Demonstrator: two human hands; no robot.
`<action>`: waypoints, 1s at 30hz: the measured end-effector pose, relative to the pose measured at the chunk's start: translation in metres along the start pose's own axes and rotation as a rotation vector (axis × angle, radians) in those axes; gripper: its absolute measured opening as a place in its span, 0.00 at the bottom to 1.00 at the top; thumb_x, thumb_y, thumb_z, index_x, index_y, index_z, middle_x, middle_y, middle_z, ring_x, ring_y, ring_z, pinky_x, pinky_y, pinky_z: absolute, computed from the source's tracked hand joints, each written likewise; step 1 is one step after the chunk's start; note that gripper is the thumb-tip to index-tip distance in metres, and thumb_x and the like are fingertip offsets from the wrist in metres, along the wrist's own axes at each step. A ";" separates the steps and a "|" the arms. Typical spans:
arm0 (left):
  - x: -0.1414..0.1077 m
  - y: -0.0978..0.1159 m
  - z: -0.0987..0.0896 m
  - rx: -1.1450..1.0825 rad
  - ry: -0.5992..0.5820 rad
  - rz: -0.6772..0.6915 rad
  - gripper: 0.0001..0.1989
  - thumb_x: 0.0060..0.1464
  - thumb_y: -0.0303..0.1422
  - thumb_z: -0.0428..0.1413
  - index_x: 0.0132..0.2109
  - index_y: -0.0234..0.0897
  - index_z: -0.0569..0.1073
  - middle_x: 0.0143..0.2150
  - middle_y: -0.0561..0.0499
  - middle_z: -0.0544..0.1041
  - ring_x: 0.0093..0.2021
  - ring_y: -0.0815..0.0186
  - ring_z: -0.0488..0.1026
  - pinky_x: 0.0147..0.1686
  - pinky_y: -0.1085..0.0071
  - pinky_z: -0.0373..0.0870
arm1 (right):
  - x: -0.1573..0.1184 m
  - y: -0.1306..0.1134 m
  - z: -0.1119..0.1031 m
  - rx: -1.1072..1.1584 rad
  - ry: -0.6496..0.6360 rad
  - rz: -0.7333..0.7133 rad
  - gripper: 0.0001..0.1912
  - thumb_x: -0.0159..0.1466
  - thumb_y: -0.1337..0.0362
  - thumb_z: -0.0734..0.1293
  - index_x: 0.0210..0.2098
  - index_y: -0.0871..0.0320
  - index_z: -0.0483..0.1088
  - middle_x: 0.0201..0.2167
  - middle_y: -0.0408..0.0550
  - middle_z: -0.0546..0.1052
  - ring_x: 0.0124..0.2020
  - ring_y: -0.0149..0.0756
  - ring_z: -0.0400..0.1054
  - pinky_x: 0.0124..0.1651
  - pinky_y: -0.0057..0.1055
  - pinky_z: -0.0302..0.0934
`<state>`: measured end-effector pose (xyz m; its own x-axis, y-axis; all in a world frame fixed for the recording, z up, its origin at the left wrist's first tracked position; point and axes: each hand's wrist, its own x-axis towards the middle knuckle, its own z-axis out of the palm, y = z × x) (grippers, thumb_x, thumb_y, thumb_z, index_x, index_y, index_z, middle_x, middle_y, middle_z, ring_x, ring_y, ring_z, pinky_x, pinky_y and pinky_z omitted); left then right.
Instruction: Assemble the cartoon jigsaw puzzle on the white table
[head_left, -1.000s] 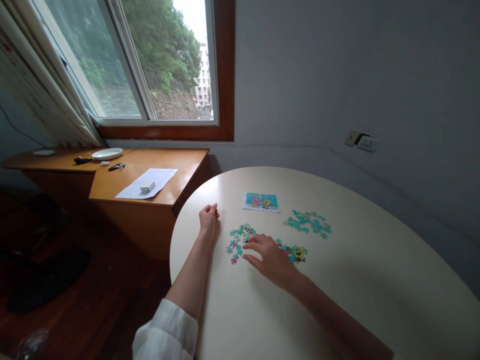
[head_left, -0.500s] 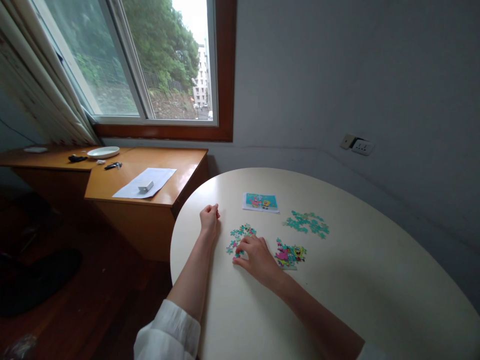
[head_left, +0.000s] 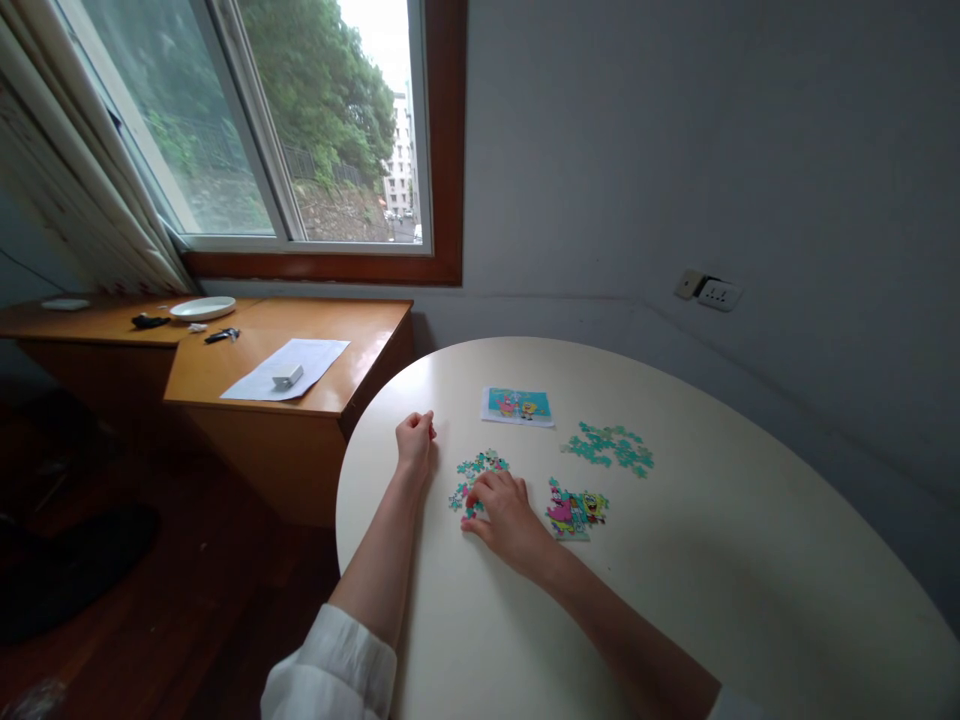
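Observation:
My left hand (head_left: 415, 440) rests on the table in a loose fist, left of the loose pieces, and nothing shows in it. My right hand (head_left: 506, 515) is low over the near side of a cluster of loose jigsaw pieces (head_left: 481, 464), its thumb and fingers bent around a small teal and pink puzzle piece (head_left: 472, 510). The hand hides part of that cluster. Just right of it lies a partly joined puzzle (head_left: 576, 508) with a pink and a yellow cartoon figure.
A reference picture (head_left: 517, 406) lies farther back on the round white table (head_left: 712, 560). Several teal pieces (head_left: 611, 447) are spread to its right. Beyond the table's left edge, a wooden desk (head_left: 367, 325) bears a paper sheet (head_left: 319, 358), a small white box (head_left: 288, 375) and a white plate (head_left: 203, 308).
The whole view has shifted slightly. My right hand keeps its place at the loose pieces with little finger movement, and my left fist stays on the table.

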<state>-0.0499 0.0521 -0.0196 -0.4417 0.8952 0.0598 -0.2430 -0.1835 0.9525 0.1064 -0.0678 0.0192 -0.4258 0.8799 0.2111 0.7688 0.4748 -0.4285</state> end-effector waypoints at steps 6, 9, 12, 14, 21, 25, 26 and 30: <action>-0.001 0.001 -0.001 0.011 -0.012 0.005 0.15 0.41 0.32 0.55 0.16 0.36 0.57 0.12 0.58 0.60 0.16 0.75 0.57 0.22 0.76 0.54 | 0.001 -0.001 -0.001 0.035 0.003 0.009 0.10 0.50 0.66 0.72 0.29 0.56 0.67 0.36 0.45 0.73 0.45 0.40 0.62 0.46 0.38 0.50; 0.000 0.001 -0.001 0.015 -0.013 0.003 0.15 0.41 0.32 0.55 0.16 0.36 0.58 0.12 0.58 0.60 0.16 0.75 0.57 0.21 0.76 0.54 | 0.002 0.000 0.000 0.067 -0.004 0.011 0.10 0.50 0.66 0.72 0.29 0.57 0.67 0.33 0.44 0.74 0.42 0.39 0.63 0.45 0.37 0.50; 0.001 0.000 -0.001 0.014 -0.013 0.000 0.15 0.41 0.32 0.55 0.16 0.36 0.57 0.12 0.58 0.60 0.16 0.75 0.57 0.21 0.75 0.54 | 0.001 -0.001 0.001 0.103 0.018 -0.004 0.10 0.49 0.67 0.72 0.29 0.57 0.68 0.32 0.43 0.75 0.41 0.38 0.64 0.44 0.36 0.50; 0.001 0.000 -0.001 0.012 -0.014 -0.001 0.15 0.41 0.32 0.55 0.16 0.36 0.57 0.12 0.58 0.60 0.16 0.75 0.57 0.21 0.75 0.55 | 0.001 -0.002 0.002 0.131 0.037 -0.025 0.09 0.49 0.68 0.72 0.29 0.57 0.68 0.31 0.43 0.75 0.40 0.37 0.64 0.44 0.36 0.50; -0.001 0.002 -0.003 0.000 -0.022 -0.006 0.15 0.39 0.33 0.56 0.16 0.36 0.58 0.12 0.58 0.60 0.17 0.74 0.58 0.21 0.75 0.55 | 0.020 0.010 -0.036 0.307 0.188 -0.080 0.02 0.54 0.70 0.67 0.26 0.57 0.71 0.27 0.43 0.76 0.34 0.34 0.67 0.43 0.36 0.53; -0.002 0.005 -0.003 -0.017 -0.016 -0.019 0.15 0.38 0.33 0.57 0.16 0.36 0.58 0.12 0.58 0.60 0.16 0.75 0.58 0.21 0.75 0.57 | 0.037 0.037 -0.085 0.506 0.384 0.024 0.05 0.54 0.64 0.65 0.29 0.58 0.73 0.28 0.45 0.77 0.31 0.34 0.68 0.38 0.33 0.58; -0.002 0.006 -0.003 -0.024 -0.017 -0.025 0.15 0.38 0.34 0.57 0.16 0.36 0.58 0.12 0.58 0.61 0.16 0.75 0.59 0.21 0.75 0.57 | 0.040 0.044 -0.095 0.538 0.404 0.040 0.07 0.54 0.62 0.65 0.30 0.58 0.73 0.30 0.46 0.77 0.33 0.35 0.69 0.38 0.33 0.58; -0.002 0.008 -0.005 -0.068 -0.013 -0.048 0.16 0.36 0.34 0.58 0.15 0.36 0.58 0.13 0.58 0.60 0.16 0.75 0.59 0.21 0.75 0.59 | 0.038 0.068 -0.124 0.593 0.358 0.080 0.11 0.52 0.61 0.66 0.34 0.58 0.75 0.33 0.47 0.78 0.35 0.35 0.69 0.38 0.32 0.59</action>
<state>-0.0552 0.0472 -0.0134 -0.4173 0.9086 0.0189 -0.3219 -0.1673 0.9319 0.2018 0.0010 0.1067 -0.1167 0.9125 0.3921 0.3571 0.4070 -0.8408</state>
